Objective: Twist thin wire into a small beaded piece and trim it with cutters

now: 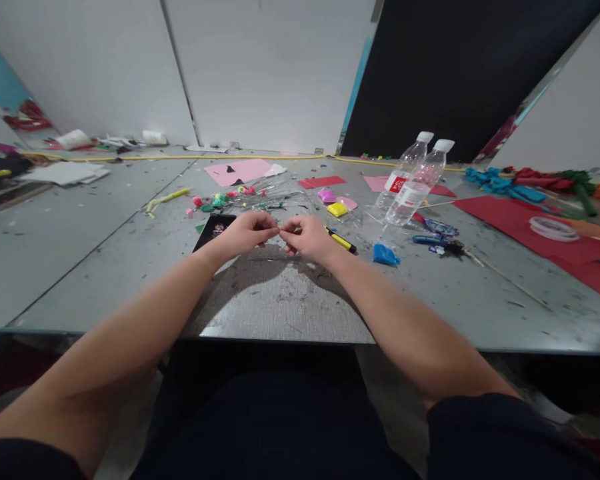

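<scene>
My left hand (249,231) and my right hand (307,237) meet fingertip to fingertip above the grey table (105,267), pinching something very small between them; what it is I cannot make out. A black phone (211,230) lies just behind my left hand. A yellow and black marker (342,241) pokes out from behind my right hand. Small clay pieces, yellow (337,209) and purple (326,195), sit a little farther back.
Two clear plastic bottles (414,183) lie to the right. Red paper (535,237) with a tape roll (553,228) covers the far right. Pink paper (237,171), a blue scrap (385,254), blue scissors (437,230) and colourful bits litter the table.
</scene>
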### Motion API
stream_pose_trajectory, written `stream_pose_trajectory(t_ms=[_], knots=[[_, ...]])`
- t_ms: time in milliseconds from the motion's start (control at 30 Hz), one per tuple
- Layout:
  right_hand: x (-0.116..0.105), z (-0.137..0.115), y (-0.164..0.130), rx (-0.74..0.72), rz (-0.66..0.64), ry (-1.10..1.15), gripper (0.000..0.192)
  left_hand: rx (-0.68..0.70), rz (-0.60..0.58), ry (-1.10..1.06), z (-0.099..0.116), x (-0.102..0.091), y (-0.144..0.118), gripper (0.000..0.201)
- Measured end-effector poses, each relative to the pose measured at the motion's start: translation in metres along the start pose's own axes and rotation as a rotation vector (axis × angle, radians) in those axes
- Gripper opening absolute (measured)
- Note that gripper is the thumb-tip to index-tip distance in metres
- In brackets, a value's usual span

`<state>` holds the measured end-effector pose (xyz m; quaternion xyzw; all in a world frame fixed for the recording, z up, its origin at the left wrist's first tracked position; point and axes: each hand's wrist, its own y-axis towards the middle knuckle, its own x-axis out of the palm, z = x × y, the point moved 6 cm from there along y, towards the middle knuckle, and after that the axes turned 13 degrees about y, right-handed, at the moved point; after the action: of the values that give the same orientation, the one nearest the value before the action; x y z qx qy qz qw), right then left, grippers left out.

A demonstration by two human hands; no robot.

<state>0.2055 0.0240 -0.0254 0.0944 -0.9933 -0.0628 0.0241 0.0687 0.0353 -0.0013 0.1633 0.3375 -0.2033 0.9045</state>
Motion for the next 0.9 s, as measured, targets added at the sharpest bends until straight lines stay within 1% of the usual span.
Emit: stream_pose_trajectory(t_ms=[67,133,267,333,400,533,633,733,900], knots=[[0.0,-0.003,-0.001,-0.032,0.027,-0.031,0.019,-0.009,0.018,-0.064,-0.003,0.0,0.001,0.009],[0.001,-0.004,-0.002,-0.022,0.054,-0.007,0.017,-0.005,0.04,-0.111,-0.005,-0.001,0.001,0.008],[0.003,0.002,-0.002,0.116,0.075,0.189,0.015,-0.003,0.062,-0.176,-0.004,-0.005,-0.001,0.01],[0.003,0.005,-0.002,0.184,0.048,0.313,0.014,-0.021,0.056,-0.228,-0.004,-0.006,-0.002,0.011],[0.002,0.007,-0.003,0.242,-0.011,0.407,0.012,-0.045,0.031,-0.276,-0.005,-0.006,-0.003,0.011],[0.001,0.01,-0.006,0.328,-0.137,0.451,0.016,-0.038,-0.011,-0.271,-0.008,-0.008,-0.002,0.009],[0.001,0.012,-0.006,0.322,-0.14,0.442,0.02,-0.007,-0.023,-0.224,-0.011,-0.01,0.0,0.008],[0.001,0.013,-0.004,0.281,-0.088,0.404,0.023,0.019,-0.058,-0.185,-0.01,-0.01,0.0,0.007],[0.002,0.013,0.0,0.193,0.011,0.238,0.026,0.01,-0.133,-0.183,-0.011,-0.008,-0.001,0.007]])
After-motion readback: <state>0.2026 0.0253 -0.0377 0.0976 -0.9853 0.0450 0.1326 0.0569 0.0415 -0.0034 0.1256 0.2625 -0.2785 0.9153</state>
